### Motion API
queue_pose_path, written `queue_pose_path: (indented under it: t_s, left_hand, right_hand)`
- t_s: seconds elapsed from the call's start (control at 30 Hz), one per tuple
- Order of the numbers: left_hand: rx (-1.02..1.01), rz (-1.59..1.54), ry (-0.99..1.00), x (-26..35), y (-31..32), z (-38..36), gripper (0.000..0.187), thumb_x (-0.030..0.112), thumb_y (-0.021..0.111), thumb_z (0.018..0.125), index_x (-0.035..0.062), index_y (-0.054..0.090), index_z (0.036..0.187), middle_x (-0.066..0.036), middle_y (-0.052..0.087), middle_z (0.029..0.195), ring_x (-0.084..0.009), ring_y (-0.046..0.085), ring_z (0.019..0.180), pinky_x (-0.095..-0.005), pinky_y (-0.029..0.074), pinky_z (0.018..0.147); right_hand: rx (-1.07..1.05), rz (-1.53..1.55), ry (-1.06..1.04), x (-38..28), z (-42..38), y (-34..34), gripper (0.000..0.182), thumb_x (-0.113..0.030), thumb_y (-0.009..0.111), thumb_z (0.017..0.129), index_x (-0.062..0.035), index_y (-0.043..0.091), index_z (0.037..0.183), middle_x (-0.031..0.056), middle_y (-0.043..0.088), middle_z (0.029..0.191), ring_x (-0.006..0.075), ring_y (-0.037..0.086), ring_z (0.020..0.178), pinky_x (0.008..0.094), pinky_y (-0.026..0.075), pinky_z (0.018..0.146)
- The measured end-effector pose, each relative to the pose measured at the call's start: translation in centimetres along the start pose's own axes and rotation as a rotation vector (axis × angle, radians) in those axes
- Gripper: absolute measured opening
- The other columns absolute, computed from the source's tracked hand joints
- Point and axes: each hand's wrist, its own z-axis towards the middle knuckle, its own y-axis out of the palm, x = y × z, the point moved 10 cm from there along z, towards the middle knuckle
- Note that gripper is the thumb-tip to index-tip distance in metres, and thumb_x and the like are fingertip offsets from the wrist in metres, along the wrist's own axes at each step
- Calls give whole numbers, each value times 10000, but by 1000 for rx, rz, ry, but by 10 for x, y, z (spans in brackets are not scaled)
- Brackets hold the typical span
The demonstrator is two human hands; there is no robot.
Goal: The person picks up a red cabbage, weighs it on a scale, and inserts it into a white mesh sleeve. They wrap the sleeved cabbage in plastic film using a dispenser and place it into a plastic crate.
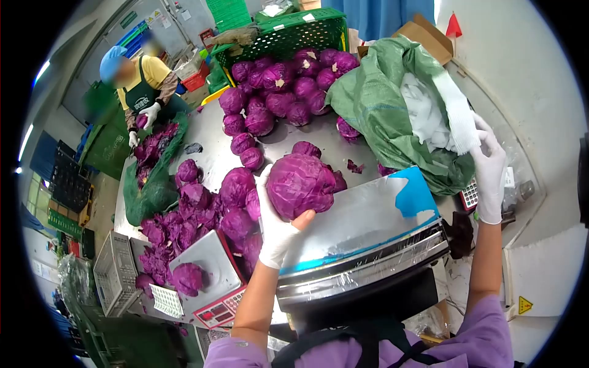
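A large red cabbage rests in my gloved left hand, which is closed around its left and lower side. The bare thumb tip shows through the white glove. Over on the right, my gloved right hand pinches the edge of a white foam net sleeve. That sleeve hangs at the mouth of a green woven sack, where more white sleeves lie bunched. Below the cabbage is a metal-topped wrapping machine with blue film on its edge.
Many red cabbages spill from a tipped green crate. Loose purple leaves pile up at left, beside a scale bearing a cabbage. A grey basket stands at the table edge. A co-worker handles cabbage at far left.
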Motion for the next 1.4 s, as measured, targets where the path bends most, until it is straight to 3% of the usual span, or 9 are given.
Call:
queue_pose_path:
  t_s: [0.23, 0.37, 0.5, 0.63, 0.73, 0.97, 1.1, 1.3, 1.4]
  left_hand:
    - [151, 104, 185, 66, -22, -57, 1122, 199, 878, 586, 63, 215, 1481, -162, 403, 1372, -284, 476, 1244, -404, 396, 1072]
    - [279, 417, 337, 93, -43, -91, 1111, 197, 889, 559, 19, 268, 1463, -187, 410, 1372, -306, 460, 1268, -408, 369, 1084]
    - [392, 600, 451, 117, -46, -119, 1094, 226, 895, 559, 14, 295, 1448, -227, 387, 1394, -371, 416, 1299, -448, 327, 1105]
    - [470, 795, 534, 141, -39, -142, 1044, 251, 889, 574, 14, 325, 1419, -252, 347, 1410, -442, 374, 1293, -521, 326, 1082]
    - [516, 931, 532, 150, -43, -156, 1027, 236, 883, 570, 18, 336, 1410, -253, 349, 1401, -448, 357, 1291, -546, 314, 1070]
    - [576, 916, 515, 157, -69, -182, 1057, 264, 895, 560, 17, 322, 1412, -244, 334, 1405, -438, 358, 1298, -542, 311, 1080]
    - [596, 739, 434, 152, -107, -193, 1047, 250, 903, 581, 24, 305, 1410, -208, 365, 1380, -380, 393, 1288, -470, 327, 1086]
    - [551, 612, 321, 132, -165, -229, 1074, 218, 915, 588, 49, 277, 1435, -145, 406, 1352, -259, 477, 1223, -383, 401, 1064]
    - [598, 83, 147, 102, -207, -252, 1040, 322, 902, 606, 78, 315, 1430, -124, 447, 1326, -284, 501, 1210, -422, 449, 1048]
  right_hand:
    - [55, 362, -190, -106, -28, 9, 225, 50, 561, 848, -45, 460, 672, 141, 655, 1082, 229, 609, 1085, 341, 457, 940]
    - [-133, 593, 100, -107, -50, 43, 110, 54, 508, 870, -6, 591, 910, 56, 634, 921, 70, 574, 639, 206, 424, 506]
    - [-407, 291, -368, -199, -117, 97, 283, -32, 582, 864, -11, 608, 1145, 56, 627, 892, 87, 596, 694, 245, 503, 596]
    - [-569, 20, -659, -257, -204, 159, 647, -327, 752, 772, -14, 516, 1287, 163, 587, 1179, 241, 681, 866, 326, 559, 700]
    - [-660, -189, -595, -254, -232, 190, 775, -311, 723, 759, 29, 420, 1385, 251, 493, 1365, 284, 703, 831, 354, 571, 667]
    - [-606, -187, -841, -281, -257, 197, 686, -193, 687, 739, 62, 468, 1337, 301, 582, 1230, 240, 700, 713, 327, 558, 588]
    - [-527, 80, -1092, -313, -264, 190, 405, -151, 672, 768, -22, 604, 1146, 113, 668, 1052, 212, 680, 712, 302, 544, 594]
    - [-1130, 561, -94, -315, -222, 271, 178, -45, 627, 868, 37, 701, 1008, 41, 690, 757, 81, 648, 624, 224, 508, 589]
    - [-1296, 435, -32, -322, -212, 324, 192, -76, 614, 853, 60, 691, 965, 59, 677, 732, 105, 656, 595, 222, 495, 564]
